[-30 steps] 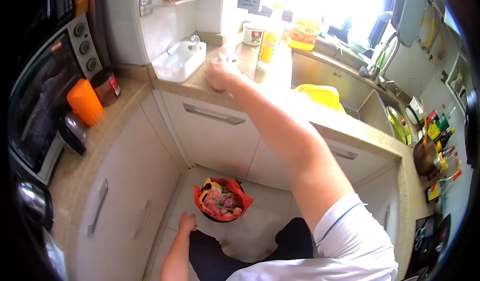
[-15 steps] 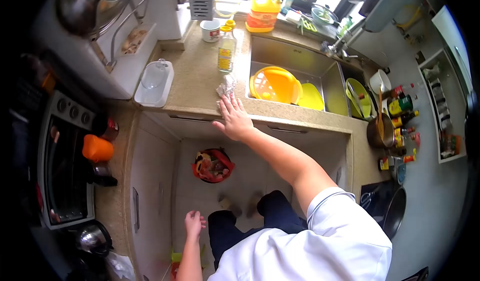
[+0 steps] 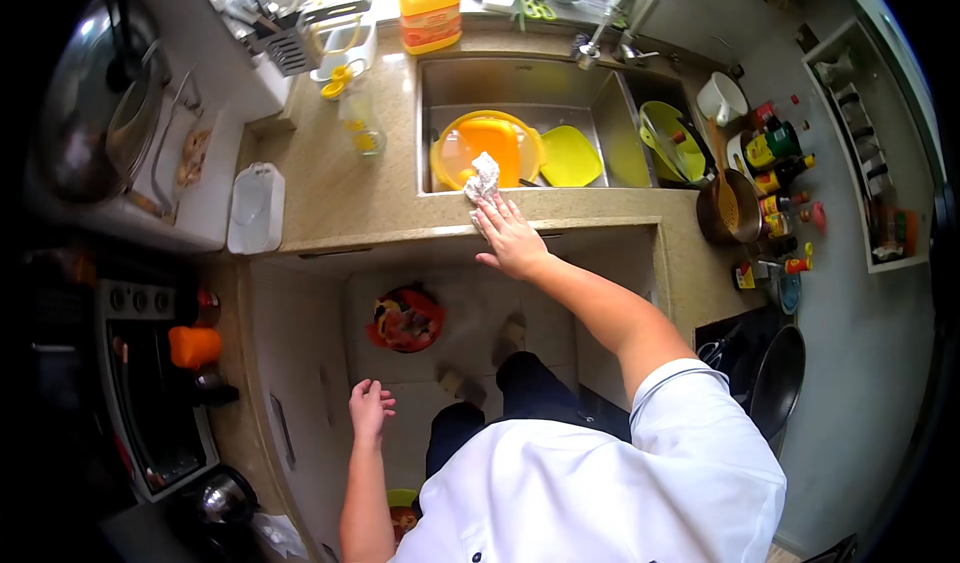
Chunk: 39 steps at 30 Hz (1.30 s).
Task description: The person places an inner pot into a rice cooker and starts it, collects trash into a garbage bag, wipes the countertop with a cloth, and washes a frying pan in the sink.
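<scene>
My right hand (image 3: 513, 240) holds a crumpled whitish cloth (image 3: 483, 178) under its fingers at the front rim of the sink (image 3: 610, 175). The cloth's upper end reaches over the sink edge, and the palm hides its lower part. Just beyond it, inside the basin, lie a yellow-orange colander-like bowl (image 3: 450, 148) and a yellow-green dish (image 3: 570, 158). My left hand (image 3: 371, 410) hangs over the floor by the left cabinets, fingers loosely bent and apart, with nothing in it.
A clear bottle with a yellow cap (image 3: 360, 123) and an orange jug (image 3: 430, 18) stand left of the sink. A white container (image 3: 256, 208) sits at the counter's left end. A red-lined bin (image 3: 408, 318) is on the floor. Right are a pot (image 3: 728, 208) and several sauce bottles.
My right hand has slid the cloth rightward, from the counter below the clear bottle to the sink's front rim. The view has turned and shifted. My left hand still hangs low.
</scene>
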Available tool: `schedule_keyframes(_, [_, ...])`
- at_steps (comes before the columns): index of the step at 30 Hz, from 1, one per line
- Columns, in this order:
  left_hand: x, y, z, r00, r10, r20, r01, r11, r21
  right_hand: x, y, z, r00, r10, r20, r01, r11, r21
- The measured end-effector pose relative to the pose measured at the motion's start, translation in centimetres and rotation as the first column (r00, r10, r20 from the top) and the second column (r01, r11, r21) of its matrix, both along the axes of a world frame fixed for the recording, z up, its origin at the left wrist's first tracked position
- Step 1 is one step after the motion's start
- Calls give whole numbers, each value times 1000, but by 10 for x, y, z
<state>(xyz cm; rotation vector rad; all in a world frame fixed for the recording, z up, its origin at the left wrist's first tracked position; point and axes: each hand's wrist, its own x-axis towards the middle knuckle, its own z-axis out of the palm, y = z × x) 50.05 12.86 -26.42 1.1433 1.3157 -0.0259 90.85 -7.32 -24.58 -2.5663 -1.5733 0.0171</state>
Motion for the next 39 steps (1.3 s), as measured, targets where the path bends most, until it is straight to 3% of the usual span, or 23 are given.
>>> schedule_keyframes(8, [125,-28,29,981,-185,51,184,983,22,61,-139,-1,992,-117,-56,114,993,-42])
schedule_keyframes(10, [169,-37,32,958,-243,151,245,970,4,85,-172,-14,1000,-14,3,15,998,-67])
schedule_keyframes(11, [193,-44,40,952,-260,162,261,965,14,93,-182,-19,991,-57,-125,73,989,128])
schedule_keyframes(12, [219,-53,46,938,-274,212,271,962,41,102,-183,-8,991,-60,-119,76,988,136])
schedule_keyframes(13, [246,-64,56,904,-310,293,298,951,86,110,-184,12,695,-202,-690,498,828,260])
schedule_keyframes(14, [274,-75,63,868,-326,375,313,945,96,117,-183,25,128,-57,-990,828,556,75])
schedule_keyframes(15, [304,-84,64,822,-372,431,364,925,104,128,-186,26,-47,290,-956,923,378,69])
schedule_keyframes(17, [366,-108,77,719,-436,541,432,890,144,135,-182,59,-168,558,-813,950,312,18])
schedule_keyframes(20, [458,-136,80,658,-495,568,484,855,185,148,-161,70,-252,723,-643,956,288,-51])
schedule_keyframes(21, [483,-146,85,721,-480,500,461,871,172,156,-155,66,-260,722,-642,957,280,-73])
schedule_keyframes(22, [506,-150,94,785,-434,443,474,880,24,161,-147,69,-235,749,-620,964,262,-48])
schedule_keyframes(23, [524,-142,89,766,-319,558,542,787,-294,170,-140,61,-249,745,-619,959,278,-51])
schedule_keyframes(24, [544,-134,77,760,-171,627,592,580,-559,183,-134,52,-259,740,-621,955,291,-51])
schedule_keyframes(25, [563,-131,64,715,-98,692,645,472,-601,193,-128,61,-210,725,-656,959,285,8])
schedule_keyframes(26, [580,-128,50,695,-135,707,636,574,-515,215,-122,58,-193,723,-663,962,272,17])
schedule_keyframes(27, [599,-124,46,699,-149,699,619,615,-487,239,-115,55,8,408,-913,978,186,92])
schedule_keyframes(28, [619,-120,43,707,-163,688,600,654,-461,262,-110,51,187,4,-982,974,130,186])
schedule_keyframes(30, [662,-111,25,719,-184,671,584,683,-438,330,-108,38,415,-441,-796,910,204,361])
schedule_keyframes(32, [698,-102,10,692,-292,660,629,692,-354,396,-100,46,535,-711,-456,834,358,420])
schedule_keyframes(33, [713,-99,3,674,-306,673,654,670,-351,429,-96,42,548,-788,-280,821,443,361])
schedule_keyframes(34, [727,-96,-3,681,-306,666,649,673,-355,452,-91,63,493,-857,-148,865,467,183])
schedule_keyframes(36, [745,-93,-7,735,-260,626,600,680,-423,489,-96,78,512,-845,153,857,513,-36])
schedule_keyframes(39, [768,-87,-16,766,-244,594,566,694,-445,524,-104,79,491,-845,211,868,452,-207])
